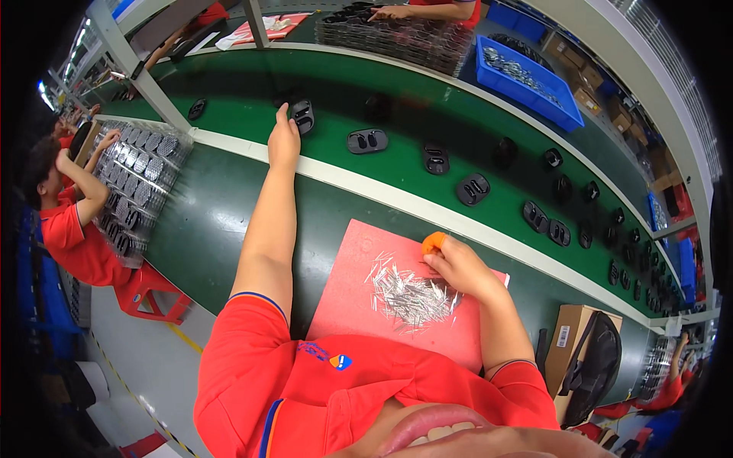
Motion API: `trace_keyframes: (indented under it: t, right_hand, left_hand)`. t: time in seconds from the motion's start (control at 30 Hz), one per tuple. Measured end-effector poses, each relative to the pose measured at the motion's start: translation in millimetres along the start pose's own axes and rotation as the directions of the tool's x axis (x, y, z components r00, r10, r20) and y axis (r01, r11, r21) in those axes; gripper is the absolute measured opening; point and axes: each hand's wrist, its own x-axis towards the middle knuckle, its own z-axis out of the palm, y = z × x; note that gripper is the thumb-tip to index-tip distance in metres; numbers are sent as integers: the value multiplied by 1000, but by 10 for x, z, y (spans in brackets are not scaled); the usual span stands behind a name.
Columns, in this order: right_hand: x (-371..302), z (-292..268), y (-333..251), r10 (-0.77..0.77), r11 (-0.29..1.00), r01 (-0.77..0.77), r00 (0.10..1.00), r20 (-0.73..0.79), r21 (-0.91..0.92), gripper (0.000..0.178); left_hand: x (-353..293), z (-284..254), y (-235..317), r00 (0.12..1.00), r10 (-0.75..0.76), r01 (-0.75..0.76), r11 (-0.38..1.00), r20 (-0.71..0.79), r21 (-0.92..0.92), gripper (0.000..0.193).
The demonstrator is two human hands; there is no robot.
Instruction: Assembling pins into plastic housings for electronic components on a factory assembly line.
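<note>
Stretched out to the green belt, my left hand (285, 141) has its fingertips at the left edge of a black oval part (303, 117) with two recesses and appears to grip that edge. My right hand (463, 266) is closed over a heap of thin metal pins (412, 298), with an orange finger cot (434, 243) on one finger. Whatever lies between its fingertips is too small to make out. The pins lie scattered on a pink foam sheet (347, 286) in front of me. Similar black parts (368, 140) lie along the belt to the right of my left hand.
A pale rail (351, 179) separates my bench from the green belt (252, 84). Beyond stand a blue bin (527, 84) of metal parts and stacked clear trays (389, 42). On the right are a cardboard box (569, 343) and a black bag (599, 366). A co-worker (76, 221) sits left beside filled trays (137, 179).
</note>
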Motion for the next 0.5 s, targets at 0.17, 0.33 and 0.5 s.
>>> trace_keyframes:
  t: [0.17,0.33,0.5]
  right_hand:
    - [80,179,90,190,728,-38,971,-148,684,36]
    - [235,200,555,391,652,123,791,-471,748,34]
    - [223,36,588,472,632,298,584,-660,715,28]
  left_hand:
    - [-497,-8,551,990,76,-135,789,-123,-599,39]
    - [-1489,145,1468,885,297,227,396,358,-890,33]
    - [-1819,42,1683,644,703,-314,604,304,-733,21]
